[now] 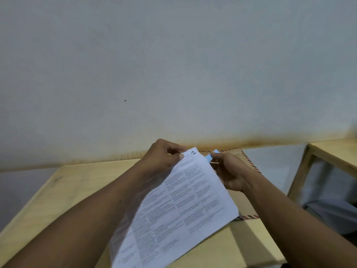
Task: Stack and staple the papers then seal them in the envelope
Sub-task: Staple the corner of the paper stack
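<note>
While the brown envelope (245,208) lies flat on the pale wooden table (77,190), its red-and-blue striped border shows along its far, right and near edges. Most of its face is covered by the hands and papers, so whether anything is inside cannot be told. The papers (179,206) are outside the envelope, held above it and above the table.

Papers: white sheets printed with dense small text set in columns and blocks, with a handwritten "1" at the far corner. Layered edges show at the near left, but they are blurred and the number of sheets cannot be told. The long axis runs from the person's near side away toward the wall (173,64), leaning to the right, with the numbered end farthest away.

Left hand (164,157): thumb and fingers pinch the papers at their far left edge, just beside the "1".

Right hand (229,173): fingers are curled round a small light-blue object (210,156) at the far right corner of the papers. Most of the object is hidden, and its kind cannot be told.

A second wooden frame (328,149) stands apart to the right
</note>
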